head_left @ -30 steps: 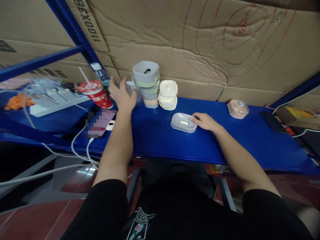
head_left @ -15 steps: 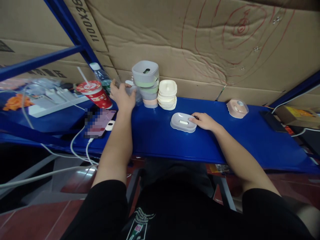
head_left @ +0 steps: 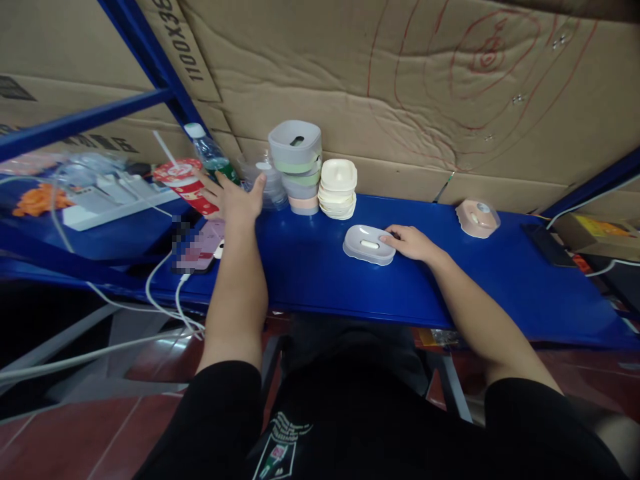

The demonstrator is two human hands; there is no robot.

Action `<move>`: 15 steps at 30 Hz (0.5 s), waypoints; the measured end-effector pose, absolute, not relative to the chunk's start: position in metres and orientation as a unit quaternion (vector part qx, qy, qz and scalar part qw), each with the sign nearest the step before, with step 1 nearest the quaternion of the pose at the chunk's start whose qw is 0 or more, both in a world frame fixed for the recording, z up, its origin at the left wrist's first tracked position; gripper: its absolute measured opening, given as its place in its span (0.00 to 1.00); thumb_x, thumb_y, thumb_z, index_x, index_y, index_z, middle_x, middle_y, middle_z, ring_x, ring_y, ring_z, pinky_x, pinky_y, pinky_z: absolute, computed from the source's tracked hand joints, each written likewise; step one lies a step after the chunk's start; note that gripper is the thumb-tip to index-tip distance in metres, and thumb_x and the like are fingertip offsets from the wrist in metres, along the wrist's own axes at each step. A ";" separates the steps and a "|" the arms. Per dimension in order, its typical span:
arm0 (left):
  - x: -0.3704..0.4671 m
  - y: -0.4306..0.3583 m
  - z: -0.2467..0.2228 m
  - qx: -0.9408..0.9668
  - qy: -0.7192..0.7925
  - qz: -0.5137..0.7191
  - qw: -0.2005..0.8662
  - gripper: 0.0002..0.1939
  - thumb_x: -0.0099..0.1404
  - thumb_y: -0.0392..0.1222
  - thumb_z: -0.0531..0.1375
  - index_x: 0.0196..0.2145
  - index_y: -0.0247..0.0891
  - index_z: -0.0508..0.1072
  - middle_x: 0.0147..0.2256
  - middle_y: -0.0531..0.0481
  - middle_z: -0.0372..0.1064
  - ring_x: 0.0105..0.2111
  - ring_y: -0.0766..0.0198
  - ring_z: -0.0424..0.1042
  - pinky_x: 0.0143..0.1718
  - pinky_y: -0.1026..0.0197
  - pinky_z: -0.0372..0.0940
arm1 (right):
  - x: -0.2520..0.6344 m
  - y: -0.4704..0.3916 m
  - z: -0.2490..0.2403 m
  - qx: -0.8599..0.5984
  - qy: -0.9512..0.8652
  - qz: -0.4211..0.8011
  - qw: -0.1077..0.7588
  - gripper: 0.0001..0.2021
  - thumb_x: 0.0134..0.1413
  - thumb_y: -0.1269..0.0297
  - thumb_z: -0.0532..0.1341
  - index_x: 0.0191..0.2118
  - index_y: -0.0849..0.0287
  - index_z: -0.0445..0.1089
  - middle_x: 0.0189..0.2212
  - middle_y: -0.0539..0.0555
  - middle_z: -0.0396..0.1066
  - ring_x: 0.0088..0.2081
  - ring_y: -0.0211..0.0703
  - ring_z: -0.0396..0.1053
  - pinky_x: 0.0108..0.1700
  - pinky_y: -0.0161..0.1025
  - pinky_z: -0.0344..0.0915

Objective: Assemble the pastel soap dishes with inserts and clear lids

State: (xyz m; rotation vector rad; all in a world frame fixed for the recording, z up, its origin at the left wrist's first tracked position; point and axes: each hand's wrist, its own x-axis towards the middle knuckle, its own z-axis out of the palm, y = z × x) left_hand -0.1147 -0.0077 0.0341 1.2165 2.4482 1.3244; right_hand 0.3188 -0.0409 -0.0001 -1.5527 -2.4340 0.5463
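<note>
My left hand [head_left: 239, 199], fingers spread and with nothing in it, is beside the red paper cup [head_left: 191, 189] with a lid and straw. Its fingertips overlap the cup in view; contact I cannot tell. My right hand [head_left: 413, 242] grips the right edge of a shallow grey plastic dish [head_left: 356, 243], thumb on top. The dish rests on the blue table and has a white oval piece in its middle. Behind it stand a stack of cream plastic pieces [head_left: 339, 190] and a taller stack of grey, green and peach containers [head_left: 295, 148]. Clear plastic cups [head_left: 270, 183] are beside the taller stack.
A plastic bottle [head_left: 211, 152] stands behind the cup. Left of my forearm lies a charging phone [head_left: 206, 243]; farther left is a white power strip [head_left: 90, 215]. A peach plastic piece [head_left: 477, 219] sits at the right. Cardboard [head_left: 310, 73] walls the back.
My left hand has moved left from the clear cups toward the red cup, and its fingers have spread. The view has shifted slightly. My right hand stays on the dish.
</note>
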 end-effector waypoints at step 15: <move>-0.130 0.006 0.015 0.397 0.858 0.310 0.102 0.57 0.63 0.80 0.57 0.71 0.29 0.65 0.73 0.17 0.52 0.74 0.22 0.52 0.71 0.22 0.49 | 0.320 -0.039 -0.002 -0.526 -0.824 0.182 0.104 0.27 0.72 0.38 0.56 0.53 0.56 0.79 0.43 0.58 0.84 0.42 0.53 0.80 0.39 0.41 0.65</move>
